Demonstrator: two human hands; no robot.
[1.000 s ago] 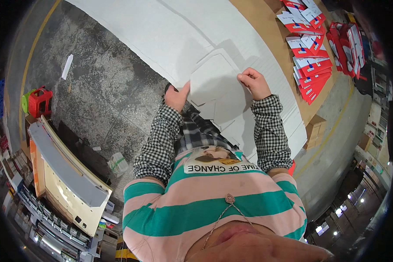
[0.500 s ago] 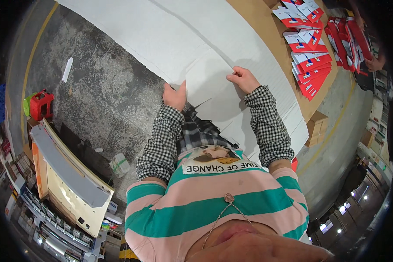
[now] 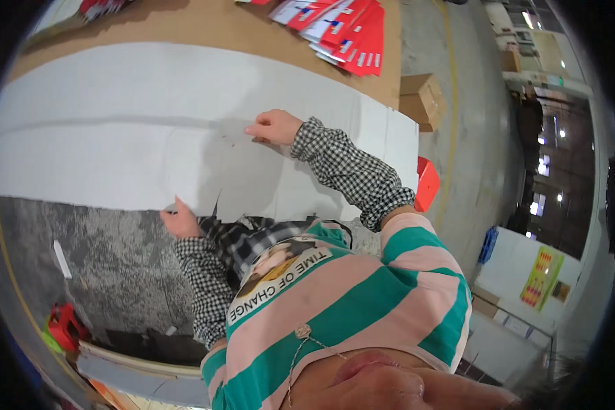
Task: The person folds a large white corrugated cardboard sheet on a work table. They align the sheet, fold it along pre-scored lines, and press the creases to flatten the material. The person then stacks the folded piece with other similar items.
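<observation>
A long white cardboard sheet stretches across the work surface before me. At its near edge my left hand is closed, thumb on top and the other fingers largely hidden under the edge. My right hand rests over the sheet's middle, fingers curled into a pinch; whatever it may hold is too small or hidden to make out. Tiny dark specks show on the white beside its fingertips. A torn slit runs in from the near edge, right of my left hand.
Fanned red-and-white printed folders lie on the brown board beyond the sheet. A brown carton and a red object are off to the right. A red plastic stool is on the floor at lower left.
My view has turned toward the right, so the sheet now runs crosswise. My hands have spread further apart, the right one farther in over the sheet, the left one at its near edge.
</observation>
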